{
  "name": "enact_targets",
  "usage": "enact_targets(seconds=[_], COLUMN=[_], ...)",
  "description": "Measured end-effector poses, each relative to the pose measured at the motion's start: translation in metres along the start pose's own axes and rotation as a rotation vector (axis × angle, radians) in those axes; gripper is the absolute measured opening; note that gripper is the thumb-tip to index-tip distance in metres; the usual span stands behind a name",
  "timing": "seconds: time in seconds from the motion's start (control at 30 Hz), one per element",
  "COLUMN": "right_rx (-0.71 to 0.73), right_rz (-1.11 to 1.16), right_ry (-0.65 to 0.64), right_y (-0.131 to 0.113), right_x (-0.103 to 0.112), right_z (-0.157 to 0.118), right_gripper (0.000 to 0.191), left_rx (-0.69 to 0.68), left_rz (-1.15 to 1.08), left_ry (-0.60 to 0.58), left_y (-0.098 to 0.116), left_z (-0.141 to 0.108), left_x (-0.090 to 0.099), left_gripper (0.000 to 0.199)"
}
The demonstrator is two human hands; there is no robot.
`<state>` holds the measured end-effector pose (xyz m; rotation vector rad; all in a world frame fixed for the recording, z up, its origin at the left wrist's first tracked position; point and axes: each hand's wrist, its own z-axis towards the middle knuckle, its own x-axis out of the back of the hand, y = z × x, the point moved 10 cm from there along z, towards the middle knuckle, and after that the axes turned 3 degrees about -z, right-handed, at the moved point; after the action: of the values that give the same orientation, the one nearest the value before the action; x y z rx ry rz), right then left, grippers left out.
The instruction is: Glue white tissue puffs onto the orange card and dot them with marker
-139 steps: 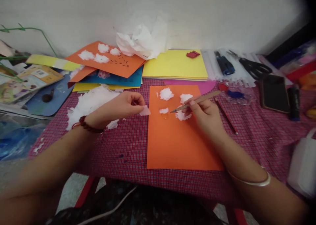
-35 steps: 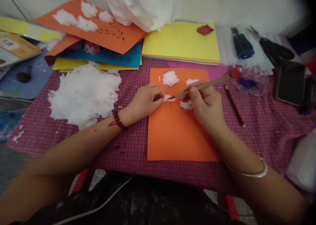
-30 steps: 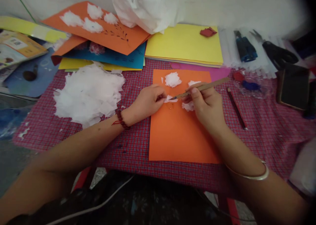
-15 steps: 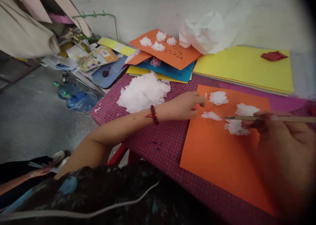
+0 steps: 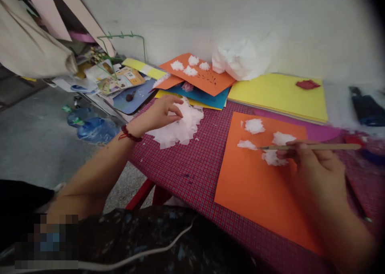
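Observation:
My left hand (image 5: 164,112), a dark red bead bracelet on its wrist, hovers at a pile of white tissue-like paper pieces (image 5: 177,131). Its thumb and forefinger are apart with nothing seen between them. In my right hand (image 5: 315,165) is a thin wooden-handled paintbrush (image 5: 327,147), pointing left. The dark tip of the brush meets or nearly meets a flat white scrap (image 5: 247,145) on an orange sheet (image 5: 255,193). Three fuller white tufts also lie on that sheet, including an upper one (image 5: 254,126) and one partly behind the brush (image 5: 273,157).
Against the wall are a yellow paper stack (image 5: 276,93) bearing a dark red scrap (image 5: 307,84), a crumpled white bag (image 5: 240,59) and another orange sheet with tufts (image 5: 216,81). A checked cloth (image 5: 192,161) covers the table. Blue bottles (image 5: 98,129) stand on the floor at left.
My left hand has moved left from the edge of the orange sheet to the white paper pile. My right hand still holds the brush by the flat scrap. The view has shifted slightly.

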<state>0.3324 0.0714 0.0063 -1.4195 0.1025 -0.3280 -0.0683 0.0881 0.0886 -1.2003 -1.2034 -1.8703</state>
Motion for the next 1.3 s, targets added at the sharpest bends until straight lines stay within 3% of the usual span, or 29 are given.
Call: enact_targets(seconds=[0.07, 0.13, 0.33, 0.43, 0.57, 0.77, 0.93, 1.13, 1.3], right_rx=[-0.064, -0.11, 0.02, 0.102, 0.163, 0.202, 0.274, 0.329, 0.278], right_rz=[0.014, 0.036, 0.046, 0.046, 0.023, -0.038, -0.251, -0.362, -0.265], right_ry=[0.018, 0.041, 0.005, -0.011, 0.013, -0.041, -0.121, -0.168, -0.199], right_y=[0.005, 0.008, -0.003, -0.007, -0.014, -0.029, -0.034, -0.034, -0.032], right_x=[0.001, 0.002, 0.002, 0.003, 0.004, -0.006, -0.016, -0.025, -0.033], right_z=[-0.001, -0.002, 0.002, 0.004, 0.002, -0.003, -0.007, -0.007, -0.007], right_gripper=[0.017, 0.017, 0.025, 0.025, 0.023, 0.022, 0.021, 0.026, 0.024], left_rx=[0.019, 0.071, 0.23, 0.248, 0.211, 0.112, -0.115, -0.143, -0.115], left_rz=[-0.125, -0.27, -0.673, -0.761, -0.741, -0.635, -0.496, -0.265, -0.188], left_ry=[0.176, 0.251, 0.133, 0.076, 0.02, -0.182, -0.125, -0.037, -0.1], left_y=[0.007, 0.013, 0.031, 0.037, 0.054, 0.096, 0.122, 0.12, 0.11], left_z=[0.002, 0.002, 0.008, 0.012, 0.02, 0.038, 0.064, 0.084, 0.077], left_x=[0.016, 0.023, -0.008, -0.028, -0.046, -0.075, -0.082, -0.102, -0.119], left_gripper=[0.009, 0.009, 0.006, 0.015, 0.014, 0.007, 0.008, 0.013, 0.012])
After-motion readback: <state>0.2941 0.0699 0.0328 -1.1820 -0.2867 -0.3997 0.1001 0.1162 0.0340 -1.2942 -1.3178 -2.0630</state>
